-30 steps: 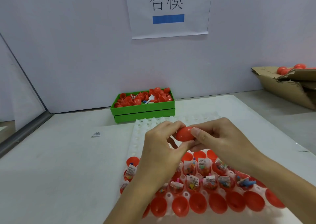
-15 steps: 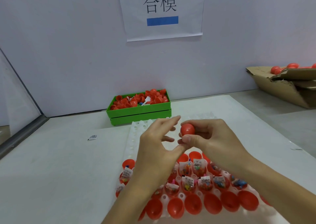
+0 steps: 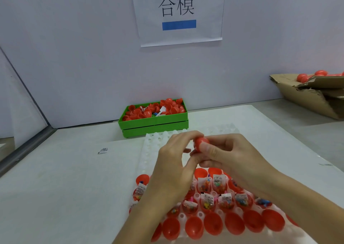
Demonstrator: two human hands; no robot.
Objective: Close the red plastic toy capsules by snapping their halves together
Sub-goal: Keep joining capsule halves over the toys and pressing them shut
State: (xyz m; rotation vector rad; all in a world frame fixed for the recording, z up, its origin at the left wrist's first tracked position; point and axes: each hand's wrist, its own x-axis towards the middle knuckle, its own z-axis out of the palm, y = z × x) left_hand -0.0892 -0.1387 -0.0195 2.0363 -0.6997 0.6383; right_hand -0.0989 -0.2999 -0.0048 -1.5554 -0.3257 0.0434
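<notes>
While right hand (image 3: 229, 156) pinches capsule (image 3: 201, 142) | left hand (image 3: 174, 161) fingertips apparently touching it

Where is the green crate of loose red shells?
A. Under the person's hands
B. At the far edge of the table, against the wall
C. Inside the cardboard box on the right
B: the green crate sits by the wall, beyond the white tray and both hands.

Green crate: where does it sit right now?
In the head view the green crate sits at the table's far edge, centre-left against the wall, under the paper sign and just behind the white tray.
</notes>
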